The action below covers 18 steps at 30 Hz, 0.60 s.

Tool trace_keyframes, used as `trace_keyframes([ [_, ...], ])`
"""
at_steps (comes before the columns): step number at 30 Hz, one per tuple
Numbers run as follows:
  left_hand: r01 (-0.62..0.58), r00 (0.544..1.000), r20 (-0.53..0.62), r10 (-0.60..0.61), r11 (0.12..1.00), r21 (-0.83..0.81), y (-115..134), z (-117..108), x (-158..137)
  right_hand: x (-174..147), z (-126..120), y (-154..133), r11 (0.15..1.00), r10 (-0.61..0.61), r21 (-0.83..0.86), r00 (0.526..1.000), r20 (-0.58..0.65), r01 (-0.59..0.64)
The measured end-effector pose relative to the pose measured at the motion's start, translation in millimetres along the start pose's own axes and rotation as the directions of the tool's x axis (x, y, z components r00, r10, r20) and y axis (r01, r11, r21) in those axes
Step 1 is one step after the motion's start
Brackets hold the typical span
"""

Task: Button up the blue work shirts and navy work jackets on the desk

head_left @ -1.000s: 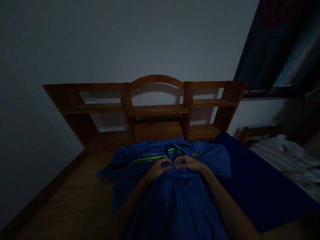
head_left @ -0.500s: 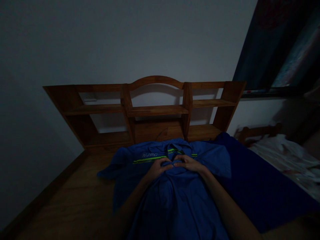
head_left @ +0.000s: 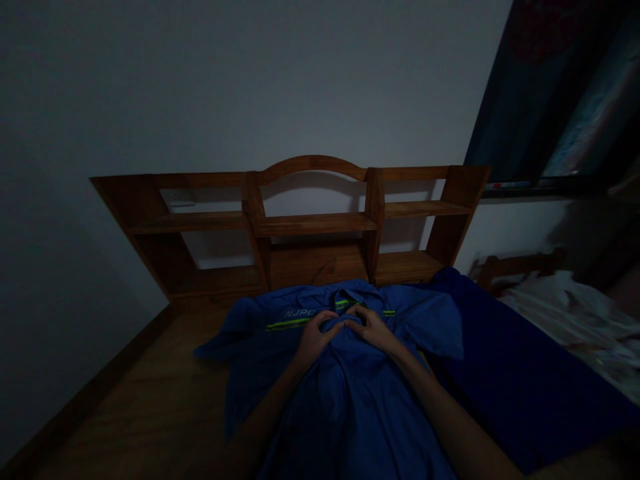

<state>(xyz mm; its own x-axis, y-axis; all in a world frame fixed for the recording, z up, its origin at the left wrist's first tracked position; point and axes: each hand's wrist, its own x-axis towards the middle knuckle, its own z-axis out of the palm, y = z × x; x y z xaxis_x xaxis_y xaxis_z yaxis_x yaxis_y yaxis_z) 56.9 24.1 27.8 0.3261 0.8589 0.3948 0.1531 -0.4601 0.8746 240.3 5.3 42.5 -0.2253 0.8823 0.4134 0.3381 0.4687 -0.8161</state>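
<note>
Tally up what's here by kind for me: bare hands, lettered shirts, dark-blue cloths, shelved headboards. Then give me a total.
Bare hands: 2, left hand and right hand
Lettered blue shirt: 1
Dark-blue cloth: 1
Shelved wooden headboard: 1
Total: 5

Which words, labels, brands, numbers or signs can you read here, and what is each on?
"NJPC": pale letters on the blue shirt, above a green stripe.
No other text can be read; any marks on the small things by the window are too small and dark.
</note>
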Motion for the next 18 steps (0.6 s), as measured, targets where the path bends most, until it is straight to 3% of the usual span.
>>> trace_keyframes([
  [14,-0.049,0.998,0.028,0.048,0.998,0.03,9.1,-1.1,-1.1,-1.1,3.0,-4.8,0.999,0.001,0.034,0.999,0.032,-0.002],
  [18,-0.006,0.999,0.034,0.006,1.0,-0.01,15.8,-2.1,-1.2,-0.2,5.5,-5.7,1.0,0.009,0.028,1.0,-0.025,-0.008],
])
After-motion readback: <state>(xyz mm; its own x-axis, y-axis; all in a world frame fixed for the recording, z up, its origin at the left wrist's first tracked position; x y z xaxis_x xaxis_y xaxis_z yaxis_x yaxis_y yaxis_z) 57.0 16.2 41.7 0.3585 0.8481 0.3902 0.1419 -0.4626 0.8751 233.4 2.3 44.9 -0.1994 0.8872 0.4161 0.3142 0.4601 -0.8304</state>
